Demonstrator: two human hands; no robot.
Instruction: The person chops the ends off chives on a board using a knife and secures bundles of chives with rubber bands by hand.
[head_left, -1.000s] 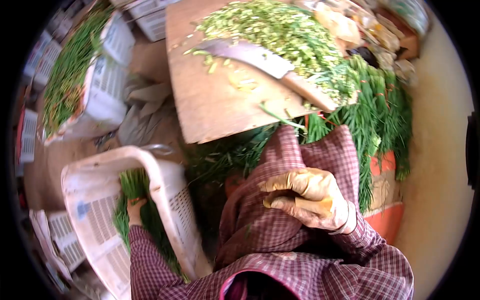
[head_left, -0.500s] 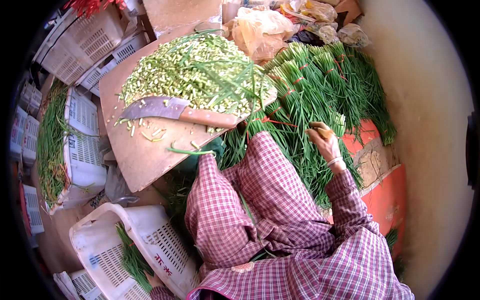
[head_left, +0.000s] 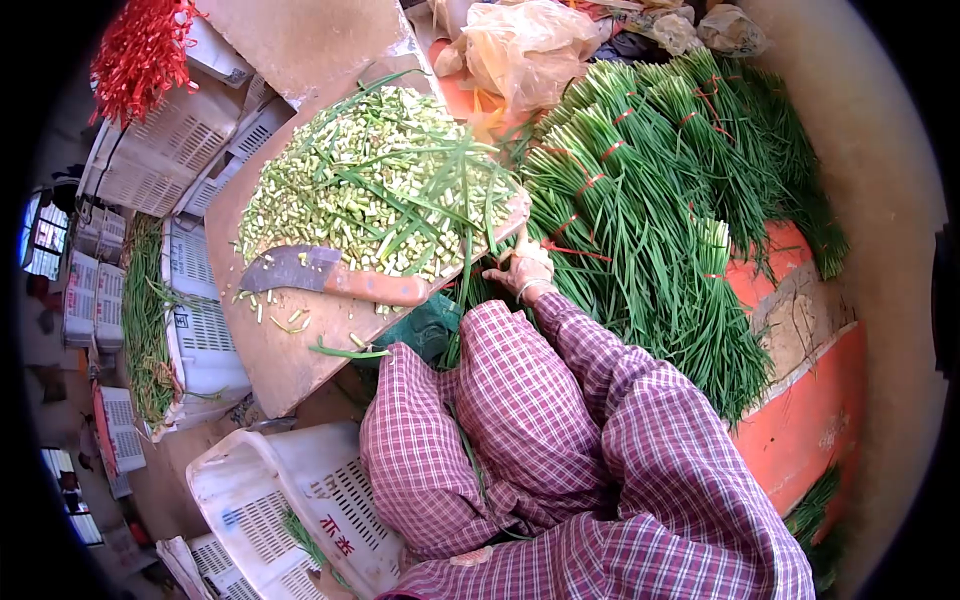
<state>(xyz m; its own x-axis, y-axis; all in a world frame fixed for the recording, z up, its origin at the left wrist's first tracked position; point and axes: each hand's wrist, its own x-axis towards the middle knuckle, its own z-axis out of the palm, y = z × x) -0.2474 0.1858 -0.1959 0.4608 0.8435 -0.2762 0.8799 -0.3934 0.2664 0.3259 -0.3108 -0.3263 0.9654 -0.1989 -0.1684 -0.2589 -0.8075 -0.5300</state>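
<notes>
My right hand [head_left: 525,268] reaches between the board's right edge and the tied green bundles [head_left: 620,190], thumb and a finger apart, nothing visibly held. My left hand [head_left: 326,582] is low inside the white basket [head_left: 345,500], partly cut off by the frame's edge, around a bunch of green stalks [head_left: 303,535]. A heap of chopped pale-green stems [head_left: 370,190] covers much of the wooden board [head_left: 290,365]. On the board's near side lies a broad knife [head_left: 330,277] with a wooden handle, blade to the left.
White crates [head_left: 200,300] stand at the left, one holding long greens [head_left: 145,320]. Red ties [head_left: 145,60] hang at the upper left. Plastic bags [head_left: 530,50] lie behind the bundles, and a wall [head_left: 880,250] rises at the right.
My right hand has moved left from over the bundles to the board's edge. An upright bundle now shows at the right of the pile. The whole view has shifted.
</notes>
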